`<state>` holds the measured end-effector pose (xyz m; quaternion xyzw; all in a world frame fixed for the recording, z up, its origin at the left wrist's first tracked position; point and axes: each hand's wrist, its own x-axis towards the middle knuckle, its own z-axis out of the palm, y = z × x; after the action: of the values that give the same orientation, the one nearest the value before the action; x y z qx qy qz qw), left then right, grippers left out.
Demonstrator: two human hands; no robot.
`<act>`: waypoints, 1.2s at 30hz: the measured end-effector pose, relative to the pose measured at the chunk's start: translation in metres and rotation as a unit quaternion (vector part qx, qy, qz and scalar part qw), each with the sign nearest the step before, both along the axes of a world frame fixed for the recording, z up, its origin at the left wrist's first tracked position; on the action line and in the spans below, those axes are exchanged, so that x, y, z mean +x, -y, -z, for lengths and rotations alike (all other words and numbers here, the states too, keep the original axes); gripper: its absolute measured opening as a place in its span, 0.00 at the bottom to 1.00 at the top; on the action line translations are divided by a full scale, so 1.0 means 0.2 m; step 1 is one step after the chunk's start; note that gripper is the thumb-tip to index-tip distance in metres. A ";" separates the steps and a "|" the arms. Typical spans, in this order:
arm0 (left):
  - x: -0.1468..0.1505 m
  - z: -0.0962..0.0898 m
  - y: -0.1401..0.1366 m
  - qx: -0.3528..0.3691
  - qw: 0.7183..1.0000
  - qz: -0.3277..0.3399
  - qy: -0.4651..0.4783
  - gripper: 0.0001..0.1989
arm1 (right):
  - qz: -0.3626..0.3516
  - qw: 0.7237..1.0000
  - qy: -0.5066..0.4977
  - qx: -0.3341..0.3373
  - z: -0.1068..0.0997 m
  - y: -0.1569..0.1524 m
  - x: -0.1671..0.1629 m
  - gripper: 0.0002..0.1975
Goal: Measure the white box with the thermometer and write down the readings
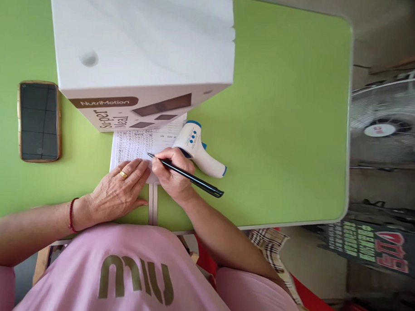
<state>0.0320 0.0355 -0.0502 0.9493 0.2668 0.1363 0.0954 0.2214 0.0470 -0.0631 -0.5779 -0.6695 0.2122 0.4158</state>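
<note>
A black pen (pixel 193 178) is gripped between the thumb and fingers of my right hand (pixel 174 174), its tip at the surface of a sheet of paper (pixel 131 146) filled with handwritten rows. My left hand (pixel 119 191), wearing a gold ring, lies flat across the lower left of the sheet with its fingers stretched out. Just beyond my right hand, a white and blue infrared thermometer (pixel 201 150) rests on its side, partly over the paper. The sheet's far part is hidden by a large white box (pixel 146 40).
The box stands on a green folding table (pixel 283 122) with a seam down its middle. To the left lies a smartphone (pixel 39 121) with a dark screen. Beyond the table's right edge are a fan (pixel 382 127) and a dark printed bag (pixel 371 245).
</note>
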 end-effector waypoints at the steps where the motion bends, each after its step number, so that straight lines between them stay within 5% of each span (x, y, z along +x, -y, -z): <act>1: 0.00 0.00 0.00 -0.004 1.000 0.000 -0.002 0.30 | 0.001 1.000 0.008 -0.006 0.00 0.00 0.00 0.10; 12: 0.00 0.00 0.00 0.014 1.000 -0.001 -0.019 0.31 | 0.005 0.999 0.032 -0.033 0.00 0.00 0.01 0.10; 36: 0.00 0.00 -0.02 0.020 1.000 0.002 0.008 0.31 | -0.009 0.998 -0.009 0.055 0.02 -0.01 0.01 0.07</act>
<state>0.0311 0.0387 -0.0511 0.9504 0.2617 0.1487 0.0790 0.2239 0.0481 -0.0677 -0.5466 -0.6813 0.1842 0.4508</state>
